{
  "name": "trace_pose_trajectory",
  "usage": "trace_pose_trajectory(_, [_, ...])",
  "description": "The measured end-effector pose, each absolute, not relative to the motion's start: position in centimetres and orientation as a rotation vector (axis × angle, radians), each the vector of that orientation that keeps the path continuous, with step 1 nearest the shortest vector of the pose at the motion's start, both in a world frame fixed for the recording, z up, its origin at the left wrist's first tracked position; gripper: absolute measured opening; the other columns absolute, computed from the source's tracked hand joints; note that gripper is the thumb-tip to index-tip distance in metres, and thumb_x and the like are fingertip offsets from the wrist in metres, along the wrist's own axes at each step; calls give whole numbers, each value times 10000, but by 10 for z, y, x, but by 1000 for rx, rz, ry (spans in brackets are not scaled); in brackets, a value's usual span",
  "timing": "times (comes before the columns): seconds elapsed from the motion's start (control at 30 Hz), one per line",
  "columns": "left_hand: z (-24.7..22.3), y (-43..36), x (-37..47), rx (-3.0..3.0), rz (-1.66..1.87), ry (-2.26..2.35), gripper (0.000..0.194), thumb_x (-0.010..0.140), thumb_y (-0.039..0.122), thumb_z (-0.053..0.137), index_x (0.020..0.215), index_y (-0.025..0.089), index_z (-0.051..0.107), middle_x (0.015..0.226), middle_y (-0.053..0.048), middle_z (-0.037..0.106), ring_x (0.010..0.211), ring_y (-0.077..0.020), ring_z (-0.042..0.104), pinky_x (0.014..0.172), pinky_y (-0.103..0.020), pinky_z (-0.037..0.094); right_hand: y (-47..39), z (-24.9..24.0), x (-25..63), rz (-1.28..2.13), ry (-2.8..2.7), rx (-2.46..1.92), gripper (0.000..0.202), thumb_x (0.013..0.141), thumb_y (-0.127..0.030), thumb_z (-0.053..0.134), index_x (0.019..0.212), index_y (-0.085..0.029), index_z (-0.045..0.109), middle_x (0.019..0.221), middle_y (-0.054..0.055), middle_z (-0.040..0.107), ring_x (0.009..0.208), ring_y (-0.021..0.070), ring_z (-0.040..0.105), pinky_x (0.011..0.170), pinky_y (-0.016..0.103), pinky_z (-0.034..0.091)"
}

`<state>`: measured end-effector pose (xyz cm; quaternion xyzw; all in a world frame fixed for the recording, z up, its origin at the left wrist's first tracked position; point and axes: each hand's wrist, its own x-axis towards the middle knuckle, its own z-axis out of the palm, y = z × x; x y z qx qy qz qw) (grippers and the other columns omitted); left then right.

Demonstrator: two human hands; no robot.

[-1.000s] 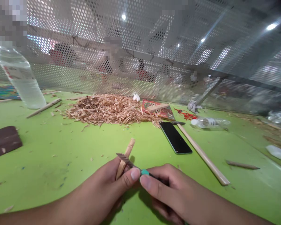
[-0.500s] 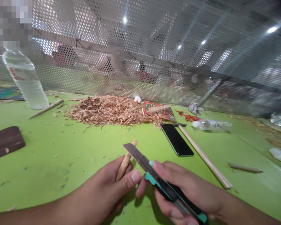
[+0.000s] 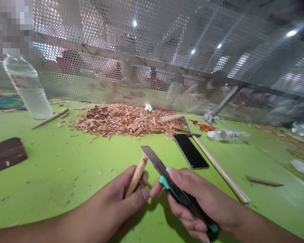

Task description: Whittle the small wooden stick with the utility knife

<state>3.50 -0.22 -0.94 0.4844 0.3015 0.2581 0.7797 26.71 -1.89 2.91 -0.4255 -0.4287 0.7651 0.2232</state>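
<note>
Between the thumb and fingers of my left hand is a small wooden stick with carved facets, its top end tilted up and away from me. My right hand is wrapped round a black and teal utility knife, thumb along its upper side. The long blade is out and points up to the left. Its tip lies at the top end of the stick; whether it touches the wood I cannot tell. Both hands are just above the green table.
A heap of wood shavings lies at the back. To the right are a phone, a hammer, a pencil-like stick and a lying bottle. A water bottle and brown cloth are left. Perforated metal closes the back.
The knife blade has moved up and to the right along the stick, from across its upper part to its top end. The left hand has shifted only slightly and still holds the stick.
</note>
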Motion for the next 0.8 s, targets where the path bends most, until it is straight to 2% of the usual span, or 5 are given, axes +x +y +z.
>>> trace_pose_trajectory(0.1, [-9, -1, 36, 996, 495, 691, 328, 1019, 539, 690, 1037, 259, 522, 629, 115, 390, 481, -70, 266, 419, -190, 252, -21, 31, 268, 1601, -1626, -1311, 635, 999, -792, 561, 953, -171, 684, 649, -67, 455, 525, 87, 386, 475, 201, 324])
trace_pose_trajectory(0.23, [-5, 1, 36, 967, 472, 673, 424, 967, 600, 733, 1003, 268, 471, 561, 146, 378, 413, -46, 211, 365, -147, 247, -20, 33, 268, 1138, -2035, -1460, 558, 1047, -703, 566, 858, -179, 610, 703, -50, 446, 648, 131, 420, 570, 259, 303])
trace_pose_trajectory(0.37, [-3, 3, 34, 1017, 439, 665, 469, 933, 609, 775, 950, 260, 463, 526, 148, 414, 384, -34, 276, 364, -135, 278, -19, 34, 266, 1005, -2208, -1530, 467, 1066, -579, 600, 791, -218, 490, 667, -58, 453, 607, 130, 437, 557, 265, 286])
trace_pose_trajectory(0.47, [-6, 4, 33, 1051, 423, 671, 481, 944, 656, 740, 981, 242, 497, 539, 145, 418, 390, -32, 292, 367, -141, 291, -20, 33, 264, 995, -2272, -1532, 417, 1071, -519, 596, 800, -226, 476, 669, -55, 481, 603, 130, 453, 559, 266, 287])
trace_pose_trajectory(0.8, [-6, 2, 35, 1037, 431, 626, 477, 955, 629, 748, 947, 252, 456, 582, 153, 401, 393, -20, 258, 351, -133, 255, -23, 30, 262, 1008, -2289, -1528, 401, 1052, -525, 624, 813, -225, 504, 688, -48, 522, 630, 139, 504, 587, 263, 305])
